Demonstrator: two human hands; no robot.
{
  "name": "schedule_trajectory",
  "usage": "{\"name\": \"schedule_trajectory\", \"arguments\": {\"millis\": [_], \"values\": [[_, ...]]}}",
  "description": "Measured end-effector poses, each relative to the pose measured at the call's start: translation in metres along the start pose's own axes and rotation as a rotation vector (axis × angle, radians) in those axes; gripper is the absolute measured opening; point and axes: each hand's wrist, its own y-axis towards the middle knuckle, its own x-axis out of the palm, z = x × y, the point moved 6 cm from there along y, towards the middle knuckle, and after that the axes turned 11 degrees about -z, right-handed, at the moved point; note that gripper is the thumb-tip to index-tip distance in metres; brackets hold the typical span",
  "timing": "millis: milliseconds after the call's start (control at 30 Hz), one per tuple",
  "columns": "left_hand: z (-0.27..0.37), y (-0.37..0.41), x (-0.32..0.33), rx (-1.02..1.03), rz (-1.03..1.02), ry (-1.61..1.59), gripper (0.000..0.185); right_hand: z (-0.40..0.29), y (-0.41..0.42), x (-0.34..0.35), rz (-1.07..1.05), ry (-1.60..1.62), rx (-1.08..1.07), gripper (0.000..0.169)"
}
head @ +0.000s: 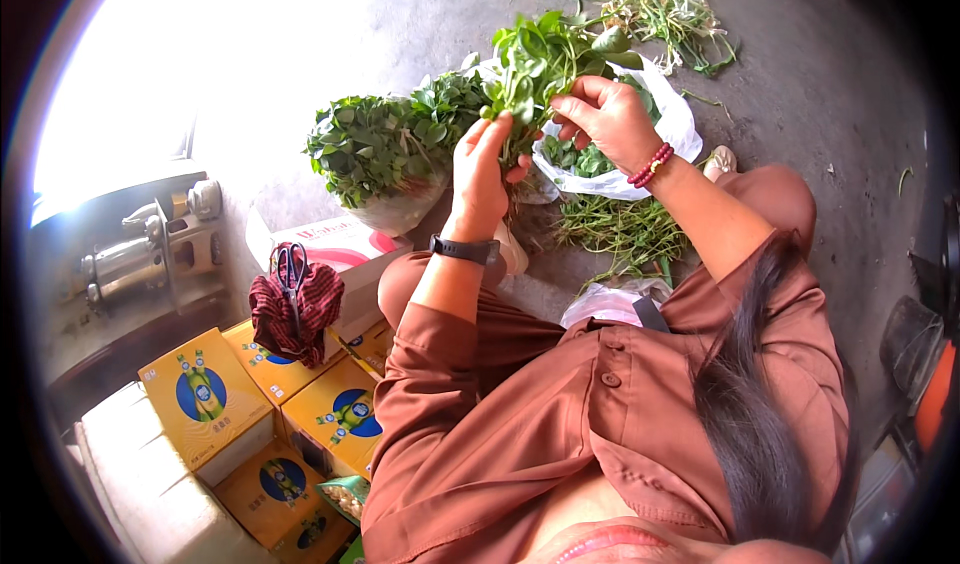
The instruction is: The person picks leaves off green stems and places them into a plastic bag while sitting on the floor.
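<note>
A loose bunch of leafy greens (529, 65) is held up in front of me, leaves upward. My left hand (484, 170), with a dark wristband, grips the stems from below. At the bunch's right side, my right hand (607, 118) pinches stems between thumb and fingers; a red bead bracelet circles that wrist. Just behind and below the right hand is an open white plastic bag (679, 121) with more greens inside. Left of my hands, tied bundles of greens (367, 148) rest on a pale plastic bag.
Trimmed stems (626, 230) lie on the concrete floor between my legs. Farther off is a pile of scallion-like scraps (667, 16). On my left, scissors (292, 275) rest on a checked cloth (262, 301) atop yellow bottle-printed cartons (202, 399), near a white-and-pink box (337, 241).
</note>
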Motion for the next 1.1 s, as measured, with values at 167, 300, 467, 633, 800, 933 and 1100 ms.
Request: {"name": "schedule_trajectory", "arguments": {"millis": [167,300,467,633,800,933,1100], "values": [[-0.007,0.009,-0.020,0.045,0.084,-0.207,0.013,0.000,-0.006,0.002,-0.016,0.120,-0.033,0.015],[0.003,0.013,-0.024,0.076,0.015,-0.211,0.016,0.002,-0.011,0.003,0.004,0.383,-0.097,0.017],[0.010,0.011,-0.010,0.074,-0.082,-0.054,0.015,0.009,-0.007,-0.007,0.016,0.412,-0.082,0.019],[0.011,0.010,-0.007,0.090,-0.066,0.010,0.015,0.008,-0.008,-0.008,-0.003,0.358,-0.063,0.022],[0.015,0.008,-0.015,0.100,-0.005,0.076,0.015,0.005,-0.011,-0.009,-0.056,0.193,0.059,0.025],[0.019,0.008,-0.021,0.125,0.008,0.073,0.015,-0.003,-0.016,-0.020,0.029,-0.184,0.082,0.016],[0.022,0.005,-0.027,0.138,0.029,0.079,0.015,-0.041,-0.026,-0.039,0.344,-0.542,-0.392,0.011]]}}
